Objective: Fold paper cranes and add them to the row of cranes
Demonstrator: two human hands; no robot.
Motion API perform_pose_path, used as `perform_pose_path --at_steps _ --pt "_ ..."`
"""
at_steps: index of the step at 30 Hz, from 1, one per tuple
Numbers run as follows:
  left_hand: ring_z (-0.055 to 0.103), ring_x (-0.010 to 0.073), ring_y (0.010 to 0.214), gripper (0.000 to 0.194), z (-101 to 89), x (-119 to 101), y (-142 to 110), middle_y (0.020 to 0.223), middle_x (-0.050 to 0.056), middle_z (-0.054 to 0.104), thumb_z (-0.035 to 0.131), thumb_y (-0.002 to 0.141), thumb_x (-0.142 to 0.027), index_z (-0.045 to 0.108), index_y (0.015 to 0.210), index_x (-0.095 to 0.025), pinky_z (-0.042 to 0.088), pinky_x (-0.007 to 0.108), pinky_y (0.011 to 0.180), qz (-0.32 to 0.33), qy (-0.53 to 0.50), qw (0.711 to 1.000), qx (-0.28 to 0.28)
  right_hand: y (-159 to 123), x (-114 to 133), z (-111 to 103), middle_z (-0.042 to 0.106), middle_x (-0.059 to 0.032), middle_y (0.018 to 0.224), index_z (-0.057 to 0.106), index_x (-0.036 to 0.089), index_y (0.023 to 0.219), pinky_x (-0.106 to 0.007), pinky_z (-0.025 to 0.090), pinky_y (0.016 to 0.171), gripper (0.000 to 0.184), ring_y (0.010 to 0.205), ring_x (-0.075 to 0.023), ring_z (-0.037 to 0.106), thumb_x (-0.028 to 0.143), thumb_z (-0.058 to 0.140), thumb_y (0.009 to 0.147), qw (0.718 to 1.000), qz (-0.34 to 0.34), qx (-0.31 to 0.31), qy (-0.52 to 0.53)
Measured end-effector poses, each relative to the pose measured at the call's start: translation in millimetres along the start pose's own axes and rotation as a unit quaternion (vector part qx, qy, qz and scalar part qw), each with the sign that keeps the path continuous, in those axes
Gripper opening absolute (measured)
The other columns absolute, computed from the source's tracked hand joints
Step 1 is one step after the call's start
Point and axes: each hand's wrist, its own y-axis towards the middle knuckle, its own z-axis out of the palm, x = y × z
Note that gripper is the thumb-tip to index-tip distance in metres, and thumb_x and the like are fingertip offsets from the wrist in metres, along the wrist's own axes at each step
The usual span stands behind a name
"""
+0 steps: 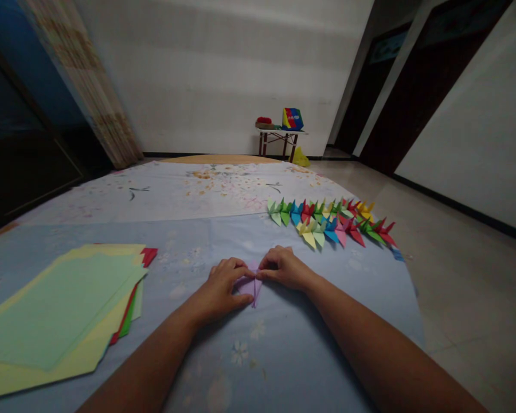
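Note:
A small piece of folded purple paper (248, 285) lies on the blue cloth between my two hands, with a crease or slit running down its middle. My left hand (226, 287) grips it from the left, fingertips on its upper part and thumb lower down. From the right, my right hand (286, 267) pinches its upper edge between thumb and forefinger. The fingers of both hands nearly meet at the paper's centre and cover part of it.
Stacked coloured paper sheets (69, 304) lie at the left. Rows of folded paper cranes (331, 232) in several colours stand to the right. Beyond the table's flowered cloth (223, 183), a small side table (279, 133) holds a colourful box (293, 119).

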Motion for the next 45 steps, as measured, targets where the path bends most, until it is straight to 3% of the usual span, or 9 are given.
perform_pose_path --at_steps 5,10,18,26,45 --pt "0.045 0.024 0.104 0.041 -0.2 -0.4 0.0 0.108 0.003 0.055 0.065 0.066 -0.026 0.057 0.106 -0.029 0.032 0.042 0.092 0.006 -0.004 1.0 -0.006 0.5 -0.7 2.7 0.065 -0.0012 0.071 0.068 0.021 0.074 -0.032 0.027 0.076 0.02 0.077 -0.0158 0.053 0.041 0.066 0.072 1.0 -0.003 -0.011 -0.018" --pt "0.043 0.0244 0.108 0.024 -0.7 0.2 -0.4 0.112 0.003 0.051 0.063 0.072 -0.03 0.066 0.095 -0.035 0.029 0.044 0.094 0.024 0.027 0.999 0.021 0.4 -1.1 3.9 0.065 -0.0012 0.072 0.068 0.021 0.076 -0.032 0.027 0.075 0.019 0.078 -0.0162 0.052 0.04 0.067 0.072 0.999 -0.006 -0.006 -0.032" --pt "0.041 0.0241 0.111 0.021 -3.0 0.0 -0.8 0.115 0.004 0.051 0.062 0.074 -0.033 0.068 0.094 -0.034 0.029 0.045 0.096 0.022 0.033 0.999 0.037 1.0 -0.1 4.4 0.064 -0.002 0.074 0.068 0.021 0.077 -0.032 0.026 0.075 0.023 0.08 -0.0169 0.051 0.044 0.065 0.073 0.999 -0.001 -0.009 -0.044" --pt "0.043 0.0215 0.108 0.018 0.9 -2.4 -1.4 0.111 0.003 0.051 0.054 0.08 -0.032 0.069 0.09 -0.033 0.03 0.041 0.096 0.01 0.038 0.999 0.014 1.0 1.9 2.3 0.065 -0.0004 0.074 0.068 0.022 0.077 -0.03 0.025 0.075 0.02 0.08 -0.0158 0.052 0.041 0.067 0.072 0.998 0.019 0.005 -0.052" --pt "0.043 0.0219 0.105 0.016 9.5 2.8 1.8 0.108 -0.001 0.05 0.067 0.071 -0.038 0.067 0.087 -0.036 0.029 0.041 0.093 0.001 0.052 0.999 -0.01 0.8 0.6 2.6 0.064 0.0004 0.072 0.068 0.022 0.076 -0.03 0.025 0.075 0.017 0.079 -0.0154 0.052 0.039 0.068 0.072 0.999 0.004 -0.006 -0.042"
